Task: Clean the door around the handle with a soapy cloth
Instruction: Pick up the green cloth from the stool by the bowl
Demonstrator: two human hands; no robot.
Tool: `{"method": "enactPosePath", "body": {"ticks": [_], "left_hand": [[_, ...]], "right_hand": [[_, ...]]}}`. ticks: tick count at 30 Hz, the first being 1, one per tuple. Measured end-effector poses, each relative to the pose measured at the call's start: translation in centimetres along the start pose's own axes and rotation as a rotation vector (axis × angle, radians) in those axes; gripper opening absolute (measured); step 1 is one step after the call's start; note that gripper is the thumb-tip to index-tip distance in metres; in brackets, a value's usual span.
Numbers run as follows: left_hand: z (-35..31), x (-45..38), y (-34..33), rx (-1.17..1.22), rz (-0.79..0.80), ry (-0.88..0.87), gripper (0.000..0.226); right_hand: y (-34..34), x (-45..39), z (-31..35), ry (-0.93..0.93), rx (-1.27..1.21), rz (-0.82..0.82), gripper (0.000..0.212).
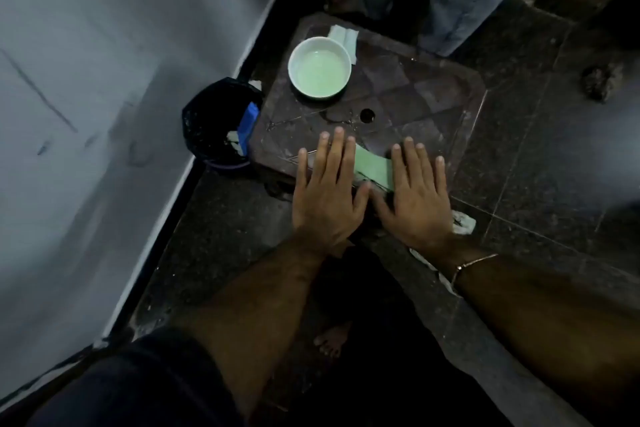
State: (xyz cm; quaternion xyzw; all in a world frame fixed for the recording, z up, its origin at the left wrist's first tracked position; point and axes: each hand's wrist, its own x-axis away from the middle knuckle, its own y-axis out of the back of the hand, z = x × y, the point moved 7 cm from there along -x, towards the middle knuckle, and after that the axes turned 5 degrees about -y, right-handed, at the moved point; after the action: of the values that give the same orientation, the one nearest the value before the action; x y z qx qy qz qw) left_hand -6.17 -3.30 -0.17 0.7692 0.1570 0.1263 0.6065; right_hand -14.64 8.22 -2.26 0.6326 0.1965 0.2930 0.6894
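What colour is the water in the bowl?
Pale green, inside the white bowl on the stool; the head view shows it clearly.

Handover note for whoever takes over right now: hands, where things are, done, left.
Left hand: open, flat, fingers spread, over the stool's near edge, holding nothing.
Right hand: open, flat, same pose, holding nothing.
Green cloth: on the stool between the hands, partly under them; whether they touch it is unclear.
Bowl: on the stool's far left, holding pale green liquid, apart from the cloth.
Folded cloths: behind the bowl.
Bucket: on the floor, left of the stool.
Done: things laid out.
Left: pick up the cloth, probably wet it in the bowl, wipe round the handle. No handle in view.
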Motion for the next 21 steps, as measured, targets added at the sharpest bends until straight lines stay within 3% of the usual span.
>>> {"method": "enactPosePath", "body": {"ticks": [5,12,18,21], "left_hand": [[-0.2,-1.8,-1.8,-0.005,0.036,-0.068,0.063],[0.0,-3.5,-2.9,0.003,0.023,-0.075,0.040],[0.5,-4.4,-3.0,0.284,0.140,0.077,0.052],[1.5,-3.8,-2.8,0.377,0.156,0.121,0.030]], "right_hand": [[-0.8,-0.3,-1.0,-0.012,-0.050,-0.007,0.070],[0.2,-2.0,-0.8,0.010,-0.103,-0.042,0.039],[0.4,-2.6,-0.5,-0.062,-0.086,0.008,0.018],[1.0,-2.6,-0.1,-0.118,-0.225,0.054,0.010]]}}
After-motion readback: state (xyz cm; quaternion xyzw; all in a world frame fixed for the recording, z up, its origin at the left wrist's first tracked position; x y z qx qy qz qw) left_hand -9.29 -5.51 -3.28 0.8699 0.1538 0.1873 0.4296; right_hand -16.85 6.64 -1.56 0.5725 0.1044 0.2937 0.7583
